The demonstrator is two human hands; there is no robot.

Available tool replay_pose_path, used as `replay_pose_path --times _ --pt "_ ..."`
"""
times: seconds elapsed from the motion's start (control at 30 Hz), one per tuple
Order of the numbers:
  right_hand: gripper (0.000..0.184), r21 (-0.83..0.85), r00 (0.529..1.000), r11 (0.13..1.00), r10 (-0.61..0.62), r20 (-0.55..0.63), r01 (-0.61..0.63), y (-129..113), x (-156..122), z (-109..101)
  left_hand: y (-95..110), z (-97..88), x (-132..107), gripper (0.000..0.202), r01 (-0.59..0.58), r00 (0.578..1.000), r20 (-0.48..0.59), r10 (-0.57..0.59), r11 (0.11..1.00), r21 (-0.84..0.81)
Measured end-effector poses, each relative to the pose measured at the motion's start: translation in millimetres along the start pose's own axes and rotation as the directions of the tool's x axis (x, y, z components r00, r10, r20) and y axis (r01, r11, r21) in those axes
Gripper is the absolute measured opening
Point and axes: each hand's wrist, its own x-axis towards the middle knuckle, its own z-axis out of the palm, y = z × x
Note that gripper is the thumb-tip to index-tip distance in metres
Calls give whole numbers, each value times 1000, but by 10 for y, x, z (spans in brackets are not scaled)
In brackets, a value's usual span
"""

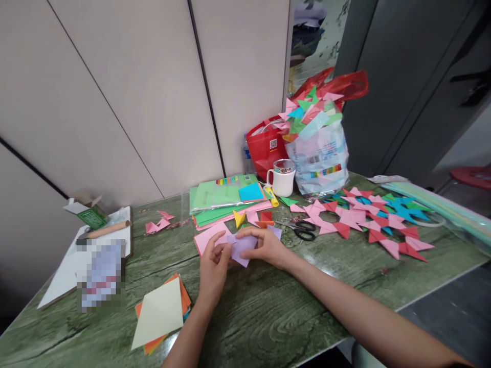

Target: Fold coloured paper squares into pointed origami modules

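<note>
A piece of purple origami paper [242, 246] is held up between both hands, just above the table. My left hand [215, 258] pinches its left edge between thumb and fingers. At its right side, my right hand [266, 246] grips it with the thumb below and the fingers over the top. Creases run across the paper, but its full shape is partly covered by the fingers. Behind the hands lie pink paper sheets [211, 237] and a small yellow folded piece [240, 220]. Black-handled scissors [305, 234] rest to the right of my right hand.
Cream and orange sheets [161, 312] lie at front left. A white board [65, 271] holds a hammer [109, 230] and a green box [92, 214]. Packs of coloured paper [215, 194], a white mug [284, 180], a stuffed bag [322, 153] and folded paper stars [353, 214] stand behind and right.
</note>
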Motion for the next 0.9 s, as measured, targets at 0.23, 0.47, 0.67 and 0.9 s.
replay_pose_path --times 0.23,0.47,0.67,0.9 --pt "21 -28 998 998 -63 -30 62 22 -5 17 -15 6 5 54 27 1000 -6 -27 1000 -10" --pt "27 -111 993 988 -114 -11 112 63 4 2 -23 -3 18 51 29 999 -16 -29 1000 8" --pt "57 -123 996 988 -85 29 88 84 -17 -6 -38 -8 5 54 17 999 34 -18 1000 25" --pt "72 -93 998 996 -8 55 13 133 -18 2 -23 -13 6 44 -15 1000 -23 17 997 75"
